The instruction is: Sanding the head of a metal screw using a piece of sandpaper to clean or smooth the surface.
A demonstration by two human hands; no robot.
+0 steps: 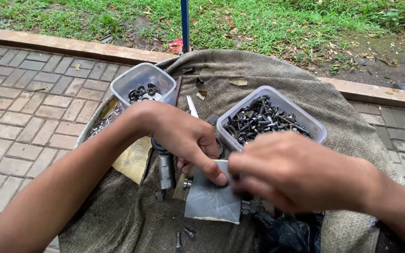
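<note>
My left hand [183, 140] presses its thumb down on a grey sheet of sandpaper [209, 199] lying on a cloth-covered round surface. My right hand [287, 171] is blurred and curled over the sheet's upper right edge; what its fingers grip is hidden. A small dark metal part [188, 182] shows just under my left hand. A clear tub of dark bolts and screws [270, 119] stands right behind both hands. A grey metal tool [166, 171] lies beneath my left wrist.
A second clear tub with a few dark washers [144, 89] sits at the back left. Two loose bolts [183, 235] lie near the front. A black plastic bag [289, 232], tan sandpaper sheet [134, 159], brown burlap cloth [352, 140], blue pole [184, 23], paving and grass surround.
</note>
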